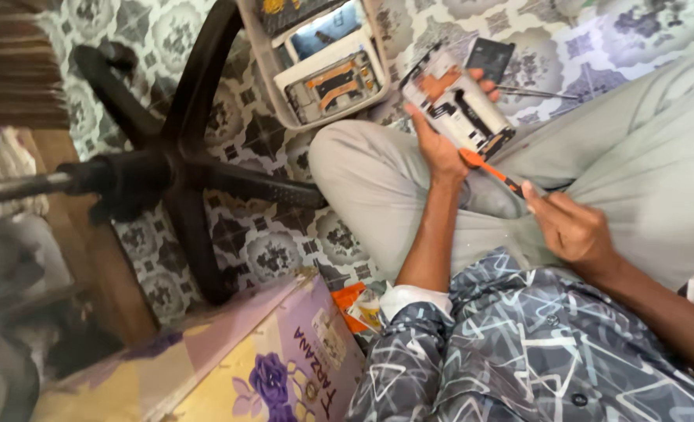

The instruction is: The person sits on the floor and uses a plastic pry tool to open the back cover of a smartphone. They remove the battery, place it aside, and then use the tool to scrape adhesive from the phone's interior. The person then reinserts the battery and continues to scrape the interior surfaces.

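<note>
Between the hands, over the person's lap, sits an opened phone, its back off and its white frame, orange parts and dark boards showing. The left hand is curled around it from below, thumb along the near edge and fingertips wrapped over the far edge, tilting it up toward the camera. The right hand is closed in a pinch on an orange screwdriver, whose tip lies at the lower corner of the phone, just beside the heel of the left hand; whether the tip touches a screw cannot be told.

Under both hands are the person's crossed legs in pale grey trousers, and nearer the camera a shirt with a grey and white line pattern.

Just beyond the left hand, on the patterned floor, lies a dark flat panel with a thin metal tool beside it. Farther out to the left of that hand stands a pale tray holding more opened phones. Left of the tray spreads the black base of a chair. Near the left elbow stands a purple and yellow box with a flower print, and some small orange packets are tucked against it.
</note>
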